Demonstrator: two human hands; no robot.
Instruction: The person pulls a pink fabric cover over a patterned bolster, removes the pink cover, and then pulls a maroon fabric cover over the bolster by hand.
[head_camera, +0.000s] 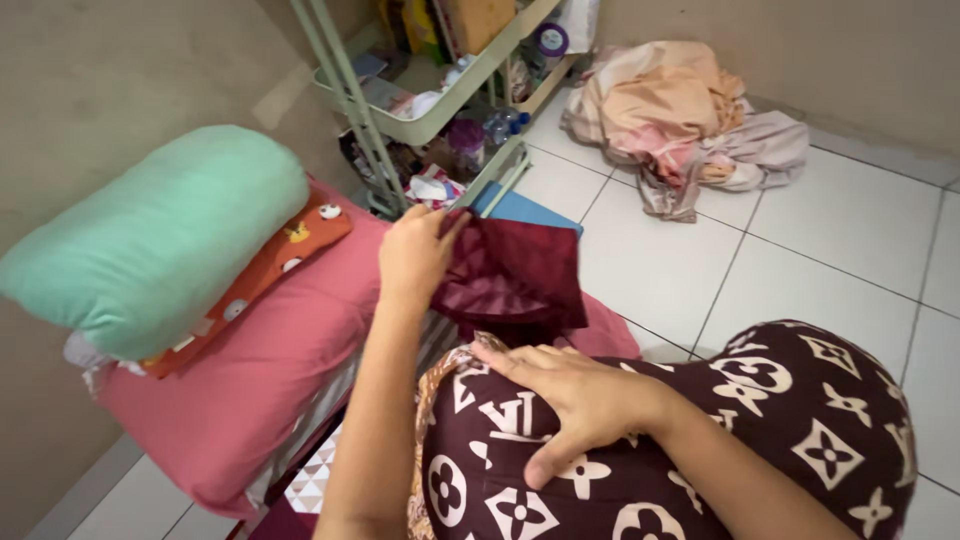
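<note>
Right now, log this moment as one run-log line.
left hand: grip on dark red cloth, lifted | right hand: flat on brown patterned fabric | nearby: pink mattress, green bolster

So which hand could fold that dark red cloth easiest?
Probably the left hand: it already grips the dark red cloth at its edge, lifted over the pink mattress. The right hand lies flat on the patterned brown fabric, holding nothing.
</note>
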